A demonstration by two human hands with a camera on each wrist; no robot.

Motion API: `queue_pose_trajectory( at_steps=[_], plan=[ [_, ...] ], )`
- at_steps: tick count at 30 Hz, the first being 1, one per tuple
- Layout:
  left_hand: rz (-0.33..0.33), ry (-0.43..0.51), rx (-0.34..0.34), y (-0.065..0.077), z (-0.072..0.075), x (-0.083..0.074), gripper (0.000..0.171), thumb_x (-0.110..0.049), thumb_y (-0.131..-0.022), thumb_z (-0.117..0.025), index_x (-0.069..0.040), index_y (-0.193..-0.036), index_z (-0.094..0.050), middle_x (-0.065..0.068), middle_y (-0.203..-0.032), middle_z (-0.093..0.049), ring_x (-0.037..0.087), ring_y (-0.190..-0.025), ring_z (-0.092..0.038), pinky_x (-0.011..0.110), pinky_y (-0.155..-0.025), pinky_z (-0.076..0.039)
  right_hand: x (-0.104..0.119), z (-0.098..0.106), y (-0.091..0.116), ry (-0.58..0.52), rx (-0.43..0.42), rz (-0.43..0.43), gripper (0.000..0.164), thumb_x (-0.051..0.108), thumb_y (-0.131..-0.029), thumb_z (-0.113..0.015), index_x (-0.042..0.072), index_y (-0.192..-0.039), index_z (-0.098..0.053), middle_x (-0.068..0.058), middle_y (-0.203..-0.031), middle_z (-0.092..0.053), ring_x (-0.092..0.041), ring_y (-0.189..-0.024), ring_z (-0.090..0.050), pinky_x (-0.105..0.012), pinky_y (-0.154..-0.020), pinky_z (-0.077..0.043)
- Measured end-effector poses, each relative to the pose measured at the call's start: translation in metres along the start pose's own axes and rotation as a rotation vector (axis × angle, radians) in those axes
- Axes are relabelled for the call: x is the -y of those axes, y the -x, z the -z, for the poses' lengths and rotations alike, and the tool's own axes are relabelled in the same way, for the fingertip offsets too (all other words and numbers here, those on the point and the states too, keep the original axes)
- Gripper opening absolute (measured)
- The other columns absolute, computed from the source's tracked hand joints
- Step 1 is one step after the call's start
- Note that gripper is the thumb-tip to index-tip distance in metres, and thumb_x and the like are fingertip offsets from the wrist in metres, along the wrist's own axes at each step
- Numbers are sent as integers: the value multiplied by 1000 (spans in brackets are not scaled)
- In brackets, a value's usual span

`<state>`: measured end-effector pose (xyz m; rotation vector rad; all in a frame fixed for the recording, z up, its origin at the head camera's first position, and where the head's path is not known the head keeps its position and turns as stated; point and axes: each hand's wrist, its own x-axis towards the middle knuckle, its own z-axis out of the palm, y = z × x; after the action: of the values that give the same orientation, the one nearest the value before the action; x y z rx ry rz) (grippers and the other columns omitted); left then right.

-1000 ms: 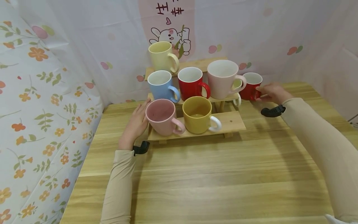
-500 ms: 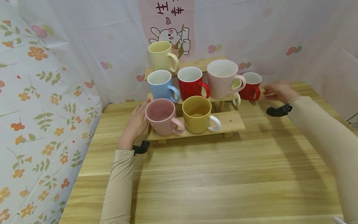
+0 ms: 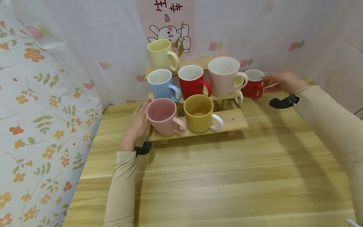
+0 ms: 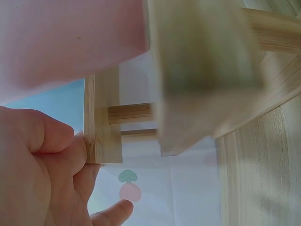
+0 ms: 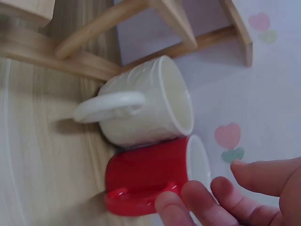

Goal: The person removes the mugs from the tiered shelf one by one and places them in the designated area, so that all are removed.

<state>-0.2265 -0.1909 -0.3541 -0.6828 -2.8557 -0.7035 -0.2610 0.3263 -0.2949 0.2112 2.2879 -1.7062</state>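
A three-tier wooden rack (image 3: pixel 235 119) stands on the table, bearing several mugs. My left hand (image 3: pixel 134 127) rests at the rack's left end with fairly straight fingers, touching the end of the middle shelf (image 4: pixel 101 141). Beside it on the bottom shelf is a pink mug (image 3: pixel 164 125). At the far right, a red mug (image 3: pixel 249 90) with a white inside stands upright on the table. My right hand (image 3: pixel 285 82) is close at its right side, fingers loosely bent around nothing. In the right wrist view the fingertips overlap the red mug's rim and handle. A cream mug (image 5: pixel 134 115) stands right against it.
A mustard mug (image 3: pixel 198 118) shares the bottom shelf. Blue (image 3: pixel 161 90), red and pale pink (image 3: pixel 222 82) mugs line the middle shelf. One pale yellow mug (image 3: pixel 161 60) is on top. A printed cloth (image 3: pixel 113 47) hangs behind the rack.
My right hand let go of the far-right red mug's handle and drew off to the right. It has since come back toward the rim. The left hand has stayed on the rack.
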Motion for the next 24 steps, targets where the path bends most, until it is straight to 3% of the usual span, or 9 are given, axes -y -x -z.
queue_pose_trajectory(
  at_steps=[6, 14, 17, 20, 24],
  plan=[
    [2, -1, 7, -1, 1, -1, 48, -21, -105, -28, -3, -150, -29, 13, -159, -20, 32, -146, -19, 43, -123, -6, 28, -6, 0, 81, -33, -76, 21, 31, -93, -60, 21, -74, -64, 5, -73, -65, -10, -69, -67, -27, -65, -60],
    [15, -4, 12, -3, 4, -2, 48, -22, -105, -27, -4, -150, -29, 12, -159, -19, 32, -146, -17, 44, -122, -5, 62, -6, 1, 119, 6, -125, 23, 33, -93, -59, 19, -75, -62, 3, -71, -67, -13, -69, -68, -29, -66, -61],
    [22, -2, 18, -2, 3, -2, 49, -24, -105, -27, -6, -150, -28, 11, -159, -18, 33, -147, -16, 44, -122, -5, 71, -7, 2, 159, 31, -134, 22, 34, -94, -57, 12, -90, -60, 4, -72, -67, -12, -70, -68, -28, -68, -61],
    [30, -2, 23, -1, 3, -2, 49, -24, -105, -26, -6, -151, -28, 11, -160, -18, 34, -147, -14, 45, -122, -5, 81, -11, 3, 214, 37, -125, 32, 36, -95, -55, 7, -107, -53, 5, -73, -67, -11, -71, -68, -28, -69, -60],
    [38, -3, 29, 0, 2, -1, 49, -24, -105, -26, -7, -151, -27, 10, -160, -17, 35, -147, -13, 46, -122, -6, 93, -17, 2, 196, 35, -138, 28, 36, -94, -57, 10, -103, -55, 3, -73, -68, -13, -70, -69, -29, -70, -61]
  ],
)
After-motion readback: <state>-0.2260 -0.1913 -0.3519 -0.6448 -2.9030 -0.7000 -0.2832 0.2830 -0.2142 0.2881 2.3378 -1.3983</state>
